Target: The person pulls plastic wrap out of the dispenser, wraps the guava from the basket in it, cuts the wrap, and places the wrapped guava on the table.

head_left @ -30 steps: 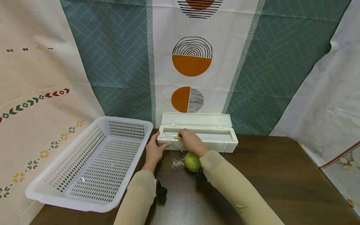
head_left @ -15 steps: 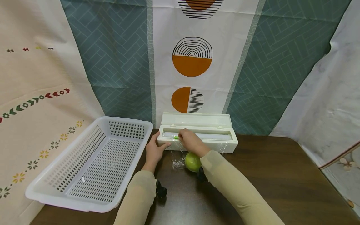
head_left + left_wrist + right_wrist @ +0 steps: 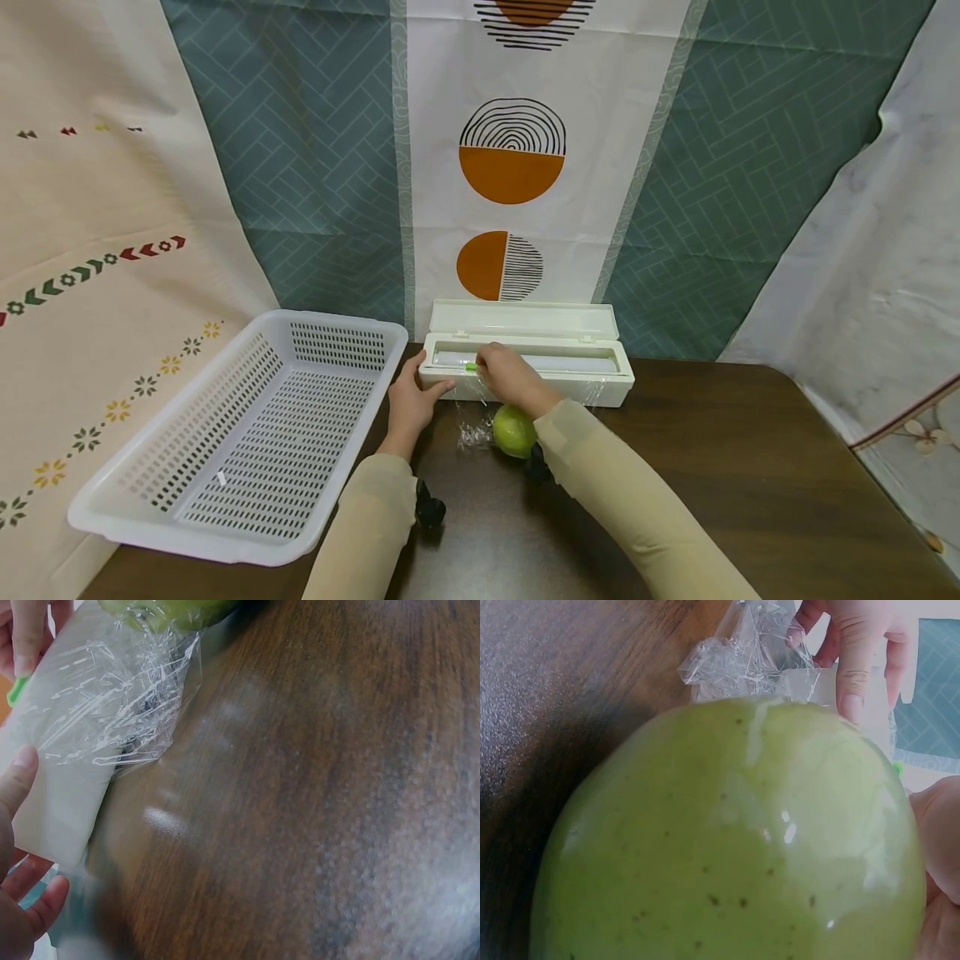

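A white cling film box [image 3: 525,383] stands with its lid raised at the back of the table, a pale roll [image 3: 573,364] inside. My left hand [image 3: 410,404] grips its left end, thumb along the front. Over the front edge my right hand [image 3: 512,379] pinches a small green slide cutter [image 3: 471,367], partly hidden by the fingers. Clear cling film [image 3: 124,701] hangs crumpled down the front of the box. Next to the film, under my right wrist, sits a round, speckled green fruit [image 3: 735,840]; glossy film appears to cover it.
To the left stands a large white perforated basket [image 3: 277,450] with a small white scrap [image 3: 221,477] in it. The dark wooden table [image 3: 720,475] extends to the right. Patterned cloth [image 3: 502,175] hangs close behind the box.
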Demonstrator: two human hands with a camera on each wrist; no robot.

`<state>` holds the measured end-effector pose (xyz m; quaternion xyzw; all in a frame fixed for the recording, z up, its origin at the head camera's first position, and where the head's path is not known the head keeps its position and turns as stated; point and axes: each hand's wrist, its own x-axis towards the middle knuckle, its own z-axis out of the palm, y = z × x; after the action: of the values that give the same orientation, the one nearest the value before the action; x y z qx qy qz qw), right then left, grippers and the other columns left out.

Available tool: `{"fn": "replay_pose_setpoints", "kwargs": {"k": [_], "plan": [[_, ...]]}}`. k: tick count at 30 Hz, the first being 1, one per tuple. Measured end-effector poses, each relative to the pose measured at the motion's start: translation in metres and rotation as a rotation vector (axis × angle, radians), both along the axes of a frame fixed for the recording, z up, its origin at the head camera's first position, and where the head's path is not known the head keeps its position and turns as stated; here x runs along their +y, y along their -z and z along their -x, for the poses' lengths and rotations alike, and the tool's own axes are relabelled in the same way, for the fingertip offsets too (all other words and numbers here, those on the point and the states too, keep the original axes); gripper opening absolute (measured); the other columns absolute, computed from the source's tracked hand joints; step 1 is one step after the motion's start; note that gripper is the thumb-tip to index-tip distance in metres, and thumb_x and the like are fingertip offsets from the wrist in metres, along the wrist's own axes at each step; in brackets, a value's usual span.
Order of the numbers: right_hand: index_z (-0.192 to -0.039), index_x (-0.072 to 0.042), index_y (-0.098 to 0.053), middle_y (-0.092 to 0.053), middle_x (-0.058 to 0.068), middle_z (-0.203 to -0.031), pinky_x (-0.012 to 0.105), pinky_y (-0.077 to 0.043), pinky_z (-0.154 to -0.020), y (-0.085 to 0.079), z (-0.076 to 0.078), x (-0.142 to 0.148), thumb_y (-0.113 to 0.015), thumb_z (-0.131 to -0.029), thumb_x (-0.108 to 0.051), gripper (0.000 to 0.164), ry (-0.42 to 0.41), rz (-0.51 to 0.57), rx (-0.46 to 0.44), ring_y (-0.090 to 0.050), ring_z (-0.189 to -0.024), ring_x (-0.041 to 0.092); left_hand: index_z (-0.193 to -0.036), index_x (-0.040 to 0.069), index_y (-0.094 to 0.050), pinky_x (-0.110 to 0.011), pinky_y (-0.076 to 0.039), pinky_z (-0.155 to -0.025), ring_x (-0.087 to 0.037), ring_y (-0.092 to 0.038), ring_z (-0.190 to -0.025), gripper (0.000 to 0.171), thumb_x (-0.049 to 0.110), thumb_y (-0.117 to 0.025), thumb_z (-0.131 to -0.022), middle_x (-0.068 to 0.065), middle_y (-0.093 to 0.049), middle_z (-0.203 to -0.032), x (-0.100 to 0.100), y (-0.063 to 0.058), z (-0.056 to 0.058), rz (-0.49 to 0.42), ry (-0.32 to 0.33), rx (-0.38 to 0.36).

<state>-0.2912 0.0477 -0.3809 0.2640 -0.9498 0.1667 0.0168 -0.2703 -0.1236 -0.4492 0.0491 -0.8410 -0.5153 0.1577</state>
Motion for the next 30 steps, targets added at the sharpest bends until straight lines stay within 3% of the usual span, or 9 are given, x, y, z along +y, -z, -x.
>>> {"fn": "replay_pose_setpoints", "kwargs": {"k": [16,30], "plan": [[-0.105,-0.005,-0.062,-0.062,0.009,-0.101,0.035,-0.051,-0.078,0.0,-0.001,0.004,-0.052,-0.096,-0.012,0.015,0.045,-0.038,0.033,-0.059,-0.087,0.02,-0.144,0.012,-0.039,-0.046,-0.044,-0.099,-0.031,-0.05,-0.124,0.077,0.026,-0.077,-0.078,-0.015,-0.05,-0.139,-0.002,-0.002,-0.002,-0.022,0.021,-0.04],[-0.104,-0.004,-0.063,-0.063,0.009,-0.099,0.034,-0.052,-0.078,0.003,0.0,0.011,-0.053,-0.096,-0.011,0.015,0.019,-0.02,0.079,-0.061,-0.089,0.021,-0.144,0.014,-0.039,-0.046,-0.045,-0.096,-0.03,-0.053,-0.121,0.076,0.026,-0.077,-0.079,-0.016,-0.053,-0.136,0.0,-0.004,-0.002,-0.019,-0.001,-0.064]]}}
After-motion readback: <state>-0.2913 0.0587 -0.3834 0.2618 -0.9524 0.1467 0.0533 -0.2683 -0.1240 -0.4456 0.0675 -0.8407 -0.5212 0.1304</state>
